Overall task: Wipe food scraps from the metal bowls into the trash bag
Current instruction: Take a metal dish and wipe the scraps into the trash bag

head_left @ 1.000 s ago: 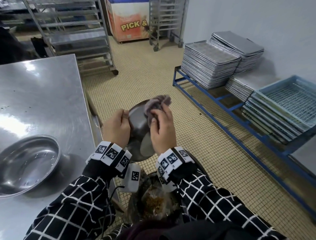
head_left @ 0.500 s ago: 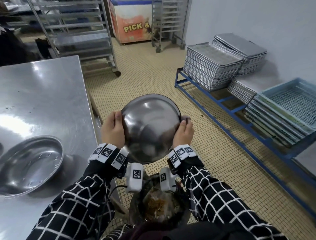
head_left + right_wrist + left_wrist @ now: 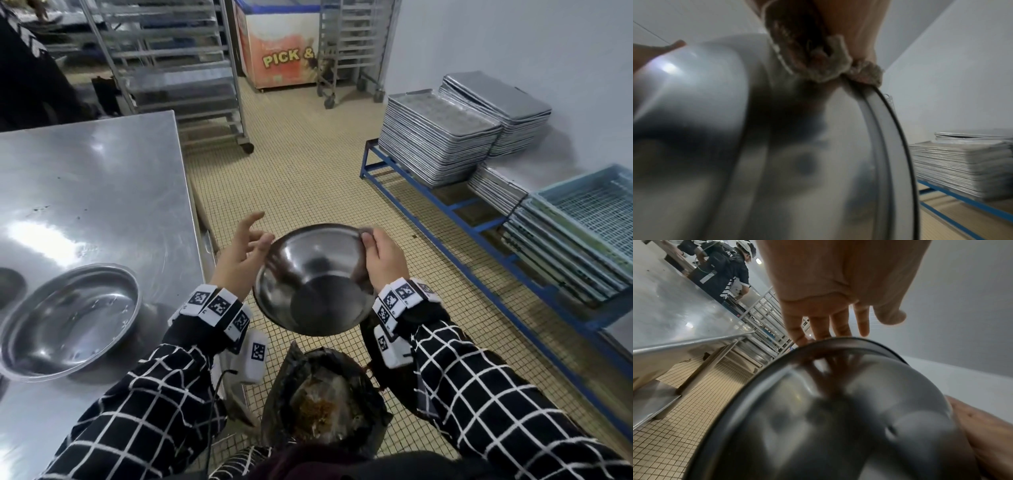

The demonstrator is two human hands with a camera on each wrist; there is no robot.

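L hand fingers straight, tips at metal bowl rim.

Two bowls, one bag, one rag and two hands are counted.

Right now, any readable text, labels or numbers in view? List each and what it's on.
"PICK &": yellow letters on the orange-and-white chest freezer at the back; the rest is cut off by a metal rack.
White lettering on the dark shirt of the person in the background: too blurred to read.
Black-and-white square markers on the wrist bands: patterns, not text.
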